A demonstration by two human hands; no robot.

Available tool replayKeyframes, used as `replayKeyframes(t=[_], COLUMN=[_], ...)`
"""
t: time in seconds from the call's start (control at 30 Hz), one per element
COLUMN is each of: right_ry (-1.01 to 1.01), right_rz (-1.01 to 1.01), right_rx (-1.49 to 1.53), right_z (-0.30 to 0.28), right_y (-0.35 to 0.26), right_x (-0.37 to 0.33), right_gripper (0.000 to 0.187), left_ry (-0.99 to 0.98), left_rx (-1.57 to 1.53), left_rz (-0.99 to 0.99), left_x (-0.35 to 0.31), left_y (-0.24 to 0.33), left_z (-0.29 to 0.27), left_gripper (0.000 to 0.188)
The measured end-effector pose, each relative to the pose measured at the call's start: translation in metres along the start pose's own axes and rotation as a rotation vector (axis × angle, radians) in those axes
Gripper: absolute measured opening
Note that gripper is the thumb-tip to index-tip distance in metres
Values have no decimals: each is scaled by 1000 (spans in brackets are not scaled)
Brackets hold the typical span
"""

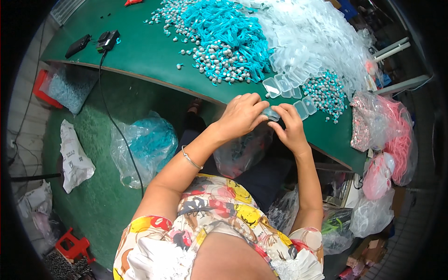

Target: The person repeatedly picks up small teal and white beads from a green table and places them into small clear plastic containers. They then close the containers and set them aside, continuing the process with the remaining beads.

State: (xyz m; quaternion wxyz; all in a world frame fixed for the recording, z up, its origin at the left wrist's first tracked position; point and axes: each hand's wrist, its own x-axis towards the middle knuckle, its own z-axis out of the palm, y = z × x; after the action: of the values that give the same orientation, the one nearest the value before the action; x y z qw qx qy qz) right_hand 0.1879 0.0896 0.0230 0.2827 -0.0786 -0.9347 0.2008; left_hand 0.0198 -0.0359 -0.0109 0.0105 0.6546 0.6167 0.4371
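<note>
Over the front edge of the green table (140,63), my left hand (240,114) and my right hand (291,128) pinch a small clear plastic case (270,113) between them. The fingers cover part of it, so what it contains cannot be made out. Just beyond my hands, several open clear cases (272,87) lie on the table. A heap of small grey-and-blue plugs (324,93) sits to their right. Farther left are more such plugs (219,60), beside a tangled pile of bright blue cords (228,23).
A large mound of clear cases (312,37) covers the far right. Black devices (108,41) lie at the left, with a cable (112,109) hanging off the edge. Bags of pink cords (396,135) hang at right. A bag of blue material (151,140) stands on the floor.
</note>
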Motion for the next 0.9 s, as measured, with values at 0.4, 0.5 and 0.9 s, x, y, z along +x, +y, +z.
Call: replayKeyframes(t=[0.4,0.5,0.9], right_ry=[-79,140,189], right_rz=[77,87,253], right_rx=[311,-301,-269], right_z=[-10,-5,13], right_y=[15,27,60], right_x=[13,33,41], right_gripper=[16,18,14], left_ry=[34,-46,-23], left_rx=[-141,-105,-79], left_rz=[11,21,-5], left_x=[-14,-29,-23], left_y=[16,28,25], left_z=[4,23,29], left_gripper=[18,22,18])
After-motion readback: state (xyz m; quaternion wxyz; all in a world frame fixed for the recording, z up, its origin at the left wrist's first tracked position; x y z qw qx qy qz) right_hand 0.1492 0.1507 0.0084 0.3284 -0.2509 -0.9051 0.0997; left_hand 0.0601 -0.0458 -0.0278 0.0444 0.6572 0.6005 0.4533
